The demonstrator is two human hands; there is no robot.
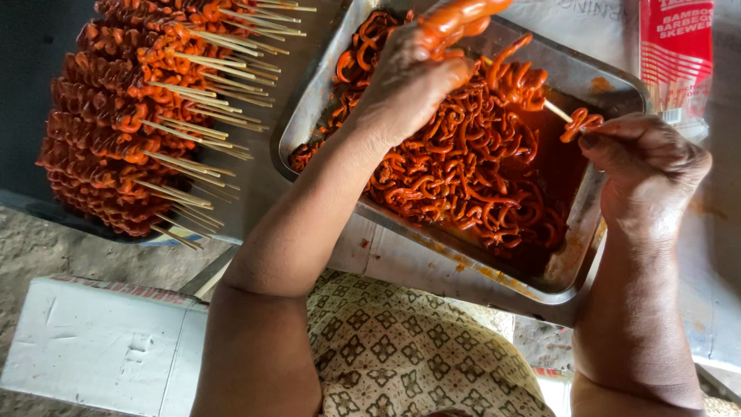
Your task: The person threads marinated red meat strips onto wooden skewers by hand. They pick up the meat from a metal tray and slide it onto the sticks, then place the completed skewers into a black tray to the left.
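L hand (413, 73) gripping marinated strips (463, 15), R hand (644, 166) pinching skewer (557, 111)

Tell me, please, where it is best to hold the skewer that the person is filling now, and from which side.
Best at the bare wooden end of the skewer, coming from the right, where the right hand pinches it. The other part is covered with slippery orange strips that the left hand threads on, above the metal tray.
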